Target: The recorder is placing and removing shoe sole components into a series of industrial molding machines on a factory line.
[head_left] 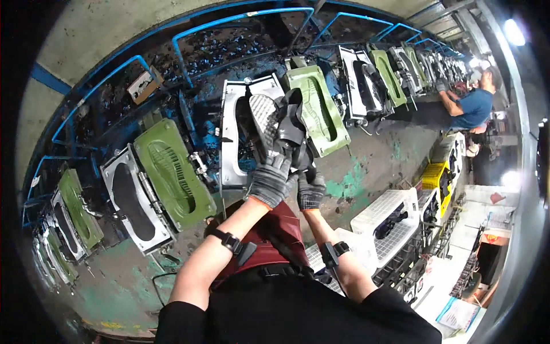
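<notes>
Both of my hands wear grey striped knit gloves and are closed on a black strapped sandal [293, 123]. Its pale, textured sole [263, 114] slants upward to the left, while the straps bunch on the right. My left hand [269, 180] grips the lower end near the sole. Just beside it, my right hand [311, 189] holds the lower right part by the black straps; its fingertips are partly hidden. Behind the sandal lies an opened shoe mould, with a silver half [230, 155] on the left and a green half [339, 137] with a sole-shaped hollow on the right.
More opened moulds line the bench, including a green half [175, 203] and a silver half holding a dark sole [132, 200]. Blue rails [240, 16] run behind. White crates [409, 243] and a yellow crate [433, 176] stand right. A co-worker [475, 106] works farther along.
</notes>
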### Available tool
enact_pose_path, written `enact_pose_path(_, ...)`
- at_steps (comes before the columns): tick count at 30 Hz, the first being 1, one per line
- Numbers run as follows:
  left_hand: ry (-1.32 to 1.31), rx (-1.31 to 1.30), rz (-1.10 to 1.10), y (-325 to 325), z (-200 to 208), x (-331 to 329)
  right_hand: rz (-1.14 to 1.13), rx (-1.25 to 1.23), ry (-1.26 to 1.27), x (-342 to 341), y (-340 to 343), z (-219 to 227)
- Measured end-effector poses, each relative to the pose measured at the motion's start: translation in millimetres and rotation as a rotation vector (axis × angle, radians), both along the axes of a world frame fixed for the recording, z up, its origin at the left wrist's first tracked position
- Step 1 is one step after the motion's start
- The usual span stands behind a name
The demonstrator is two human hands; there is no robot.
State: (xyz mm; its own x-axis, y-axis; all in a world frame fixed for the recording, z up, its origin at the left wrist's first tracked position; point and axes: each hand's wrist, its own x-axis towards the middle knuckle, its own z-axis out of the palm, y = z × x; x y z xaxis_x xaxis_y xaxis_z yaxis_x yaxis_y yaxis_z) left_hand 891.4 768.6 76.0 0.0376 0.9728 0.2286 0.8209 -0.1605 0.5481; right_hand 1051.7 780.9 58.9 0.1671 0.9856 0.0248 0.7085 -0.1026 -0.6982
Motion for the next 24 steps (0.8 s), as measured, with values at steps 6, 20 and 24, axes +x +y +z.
enact_pose_path(6, 0.095, -0.201, 0.041, 89, -30, 95, 0.334, 0.288, -0.267, 68, 139, -35)
enact_pose_path(20, -0.785, -0.481, 0.622, 145, -91, -20, 0.753, 0.034, -0.295, 16, 240, 32)
enact_pose_path(24, -1.154, -0.492, 0.522, 128, -75, -11, 0.928, 0.141, -0.419, -33, 277, 23)
